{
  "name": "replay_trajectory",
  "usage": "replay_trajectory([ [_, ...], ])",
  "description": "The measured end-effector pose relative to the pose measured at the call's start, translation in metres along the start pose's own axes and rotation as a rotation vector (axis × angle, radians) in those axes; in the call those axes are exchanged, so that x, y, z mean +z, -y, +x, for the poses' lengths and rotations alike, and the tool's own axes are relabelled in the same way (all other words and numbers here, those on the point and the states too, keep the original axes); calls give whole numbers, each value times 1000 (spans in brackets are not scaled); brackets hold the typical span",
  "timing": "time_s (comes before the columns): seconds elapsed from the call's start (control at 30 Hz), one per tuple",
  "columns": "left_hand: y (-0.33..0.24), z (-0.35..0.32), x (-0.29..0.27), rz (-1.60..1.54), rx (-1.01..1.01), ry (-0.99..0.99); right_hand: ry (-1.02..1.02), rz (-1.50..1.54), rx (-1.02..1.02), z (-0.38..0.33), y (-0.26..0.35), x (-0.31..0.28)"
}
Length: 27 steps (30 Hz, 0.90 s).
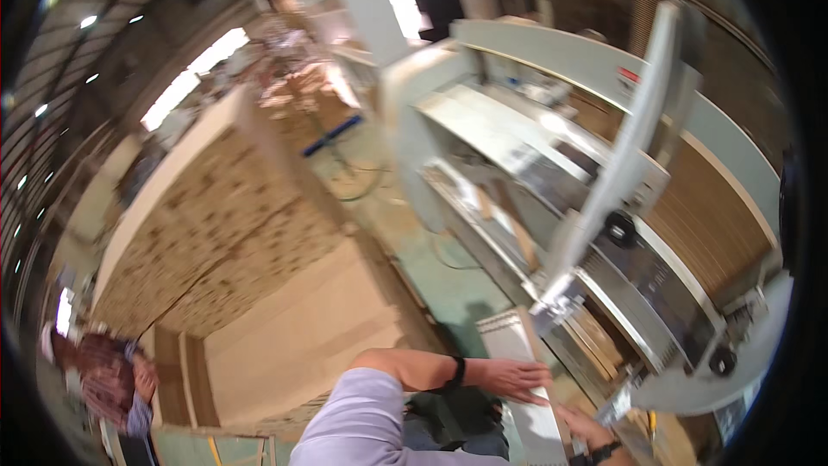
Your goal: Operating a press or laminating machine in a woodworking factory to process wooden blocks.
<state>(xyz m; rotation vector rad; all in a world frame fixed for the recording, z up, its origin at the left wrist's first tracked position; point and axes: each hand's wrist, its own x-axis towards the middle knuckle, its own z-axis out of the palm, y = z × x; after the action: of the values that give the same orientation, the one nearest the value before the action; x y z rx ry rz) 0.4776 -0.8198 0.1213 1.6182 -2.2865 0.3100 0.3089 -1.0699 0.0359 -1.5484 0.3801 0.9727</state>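
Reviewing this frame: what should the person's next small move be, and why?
Probably to firm up the right hand on the edge of the pale board before shifting it. The left hand lies across the board, the right is at its right edge, and the machine stands close by the far end; how firm either grip is, I can't tell.

This looks like a woodworking workshop in a large hall: a big grey industrial machine (509, 142), piled wood panels (233, 242) and a high, lamp-dotted roof (73, 56).
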Motion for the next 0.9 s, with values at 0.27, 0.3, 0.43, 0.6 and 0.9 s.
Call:
replay_trajectory([
  [0.27, -27, -44, -91, 384, -183, 187, -240, -590, -471, 69, 101, 45],
  [0.3, -42, -52, -88, 343, -438, 133, -291, -649, -545, 72, 113, 49],
  [0.43, -125, -89, -100, 290, -1177, -48, -541, -788, -825, 84, 146, 67],
  [0.6, -296, -146, -93, 1, -2052, -437, -730, -1024, -708, 93, 165, 82],
  [0.9, -491, -147, -78, 268, -2782, -594, -887, -1184, -577, 117, 154, 78],
])
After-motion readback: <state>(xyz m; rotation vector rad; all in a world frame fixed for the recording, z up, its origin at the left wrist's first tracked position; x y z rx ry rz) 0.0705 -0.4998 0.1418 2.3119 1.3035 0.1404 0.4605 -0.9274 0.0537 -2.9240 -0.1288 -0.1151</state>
